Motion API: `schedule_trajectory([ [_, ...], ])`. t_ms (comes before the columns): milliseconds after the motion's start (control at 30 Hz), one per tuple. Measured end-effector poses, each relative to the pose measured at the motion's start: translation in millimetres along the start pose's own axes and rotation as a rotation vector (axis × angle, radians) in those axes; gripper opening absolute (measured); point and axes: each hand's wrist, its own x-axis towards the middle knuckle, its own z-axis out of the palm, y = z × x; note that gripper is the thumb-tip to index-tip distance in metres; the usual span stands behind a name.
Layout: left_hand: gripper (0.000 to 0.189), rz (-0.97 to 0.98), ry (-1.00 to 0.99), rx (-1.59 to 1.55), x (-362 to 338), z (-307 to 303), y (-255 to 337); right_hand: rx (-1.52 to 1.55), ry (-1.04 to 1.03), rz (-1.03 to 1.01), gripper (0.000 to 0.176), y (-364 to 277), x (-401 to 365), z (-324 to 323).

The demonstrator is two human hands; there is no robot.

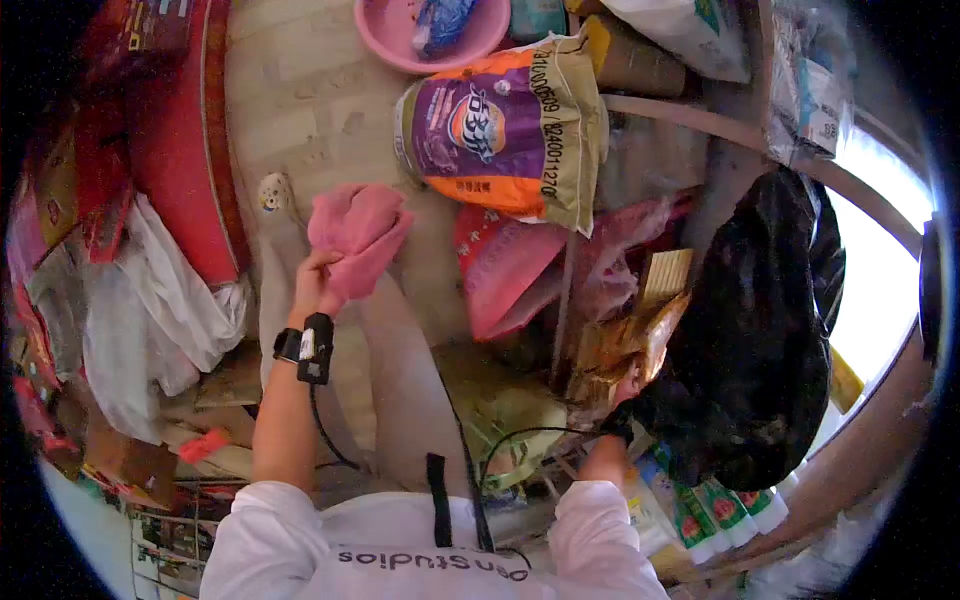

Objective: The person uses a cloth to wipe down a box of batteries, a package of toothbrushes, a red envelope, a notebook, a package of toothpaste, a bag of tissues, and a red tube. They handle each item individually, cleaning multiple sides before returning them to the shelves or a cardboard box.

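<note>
A bunched pink cloth (360,235) is in my left hand (320,275), its fingers closed around the lower edge. It hangs over the light floor, above my legs. My right hand (628,385) reaches low into the shelf on the right, beside a shiny brown package (655,335) and the black plastic bag (765,330). Its fingers are mostly hidden, and I cannot tell whether they grip the package. Dark straps with cables sit around both wrists.
A purple and orange sack (500,135) lies ahead, below a pink basin (375,40) holding something blue. Under the sack is a pink and red bag (505,270). White plastic bags (160,300) crowd the left by a red panel (180,140). Green-white packs (715,515) lie lower right.
</note>
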Motion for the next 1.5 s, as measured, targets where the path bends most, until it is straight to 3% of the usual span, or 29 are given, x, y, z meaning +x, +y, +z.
schedule_trajectory([
  [67, 0.004, 0.236, -0.005, 0.291, -16.9, 18.7, -5.8, -0.125, 0.107, 0.025, 0.039, 18.0, 1.2, 7.0],
  [200, 0.004, 0.026, 0.063, 0.102, -6.6, 25.7, -4.1, -0.48, 0.321, 0.042, 0.039, 62.3, -18.3, 27.7],
  [300, 0.005, -0.026, 0.014, 0.076, 3.1, 15.6, -9.8, -1.012, 0.15, -0.245, 0.04, 102.0, -34.7, 83.4],
  [367, 0.003, 0.167, 0.023, 0.193, 0.1, 14.5, -14.4, -1.452, -0.14, -0.623, 0.039, 122.4, -63.3, 163.9],
  [433, 0.003, 0.205, 0.005, 0.27, -11.1, 28.1, -18.6, -1.621, -0.166, -0.771, 0.038, 133.8, -60.5, 230.4],
  [500, 0.004, 0.234, -0.005, 0.342, -11.3, 24.1, -21.0, -1.64, -0.162, -0.932, 0.037, 137.8, -18.1, 223.5],
  [600, 0.004, 0.251, 0.037, 0.365, 4.8, 6.7, -19.4, -1.441, -0.108, -0.774, 0.033, 148.2, 38.6, 203.9],
  [633, 0.006, 0.128, 0.058, 0.23, 6.9, 9.1, -16.6, -1.439, -0.108, -0.773, 0.033, 149.8, 50.4, 198.8],
  [667, 0.007, 0.004, 0.08, 0.092, 7.1, 12.7, -14.4, -1.346, -0.161, -0.5, 0.032, 151.1, 61.9, 193.0],
  [700, 0.007, 0.006, 0.083, 0.093, 6.1, 16.0, -13.3, -1.241, -0.208, -0.23, 0.032, 153.1, 72.1, 185.9],
  [733, 0.008, -0.009, 0.092, 0.103, 2.1, 23.3, -12.7, -1.311, -0.441, -0.514, 0.028, 159.8, 68.3, 184.5],
  [767, 0.008, -0.023, 0.101, 0.114, -0.1, 27.2, -11.7, -1.31, -0.441, -0.506, 0.028, 160.8, 65.6, 185.4],
  [833, 0.009, -0.018, 0.121, 0.137, 10.7, 9.7, -10.4, -1.861, -0.425, -0.47, 0.025, 160.5, 47.1, 197.9],
  [933, 0.011, -0.026, 0.105, 0.13, 14.9, 14.7, -12.0, -2.101, -0.391, -0.436, 0.027, 158.4, 31.5, 216.7],
  [1067, 0.012, -0.022, 0.058, 0.133, 20.7, 22.4, -19.1, -2.171, -0.451, -0.299, 0.033, 149.4, 11.0, 243.3],
  [1100, 0.012, -0.012, 0.06, 0.136, 25.7, 13.3, -21.9, -2.121, -0.235, -0.631, 0.036, 150.0, 13.5, 238.4],
  [1133, 0.014, 0.104, -0.021, 0.357, 33.7, -1.4, -27.5, -2.025, -0.012, -0.947, 0.04, 152.3, 16.0, 236.2],
  [1167, 0.017, 0.218, -0.101, 0.579, 21.9, 21.2, -25.3, -2.018, -0.02, -0.939, 0.04, 154.5, 16.2, 240.8],
  [1200, 0.024, -0.025, -0.015, 0.204, 8.1, 43.0, -18.7, -2.068, -0.049, -0.933, 0.042, 153.4, 16.2, 244.8],
  [1233, 0.024, -0.023, -0.011, 0.21, 2.9, 51.8, -18.6, -2.12, -0.075, -0.926, 0.044, 150.5, 18.4, 247.0],
  [1267, 0.028, -0.007, -0.044, 0.202, 0.5, 57.7, -18.5, -1.954, -0.214, -0.901, 0.04, 152.1, 36.4, 238.7],
  [1300, 0.032, 0.007, -0.079, 0.192, 0.2, 60.0, -18.4, -1.95, -0.212, -0.897, 0.04, 149.9, 50.0, 227.0],
  [1367, 0.034, 0.021, -0.089, 0.203, 2.3, 57.4, -19.4, -1.888, -0.175, -0.668, 0.034, 149.2, 38.2, 238.0],
  [1400, 0.037, 0.034, -0.097, 0.208, 4.0, 54.4, -20.7, -1.886, -0.175, -0.668, 0.034, 146.4, 61.2, 219.1],
  [1467, 0.039, 0.01, -0.066, 0.207, 13.7, 36.8, -21.8, -1.858, -0.39, -0.702, 0.036, 135.9, 125.6, 163.8],
  [1500, 0.042, -0.012, -0.034, 0.203, 16.4, 31.3, -23.2, -1.86, -0.387, -0.703, 0.036, 140.9, 119.2, 165.4],
])
